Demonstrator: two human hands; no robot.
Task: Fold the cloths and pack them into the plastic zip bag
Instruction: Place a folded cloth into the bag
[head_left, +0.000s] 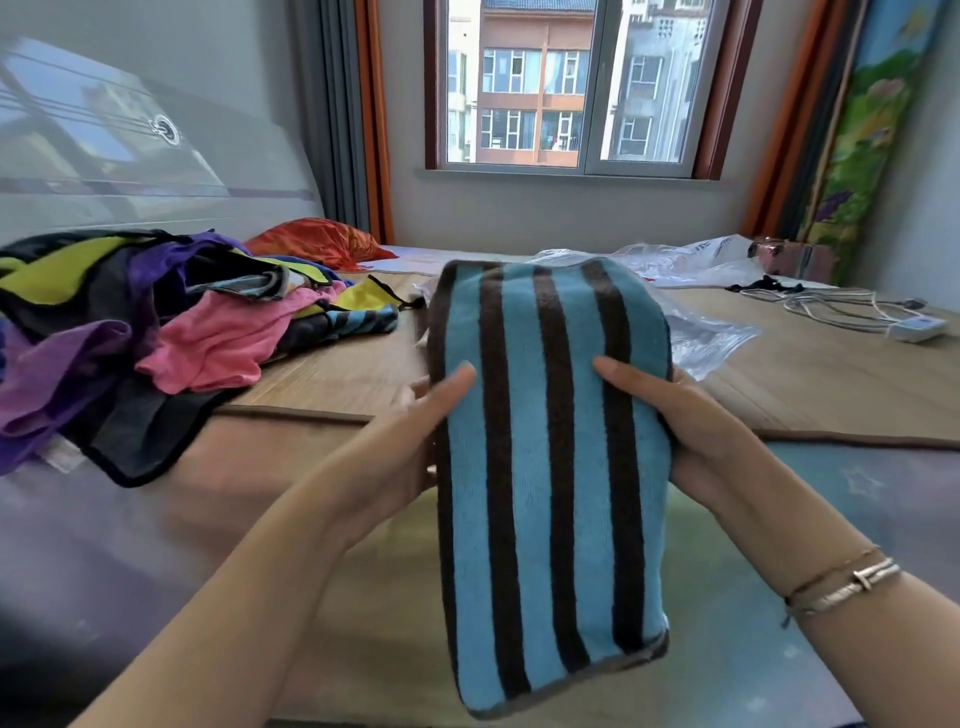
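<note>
Gripped from both sides: folded striped towel (550, 441), left hand (415, 415) on its left edge, right hand (691, 421) on its right, thumbs pressed flat on the front, fingers curled behind. Soft terry, blue with dark brown bands, a long rounded rectangle held upright above the woven mat (332, 374). Crinkled clear zip bag (706, 338) just behind. Loose heap of cloths (171, 322) to the left.

Fuzzy matt terry striped cloth (553, 467); glossy clear plastic zip bag (711, 338); woven bamboo mat (810, 374).
</note>
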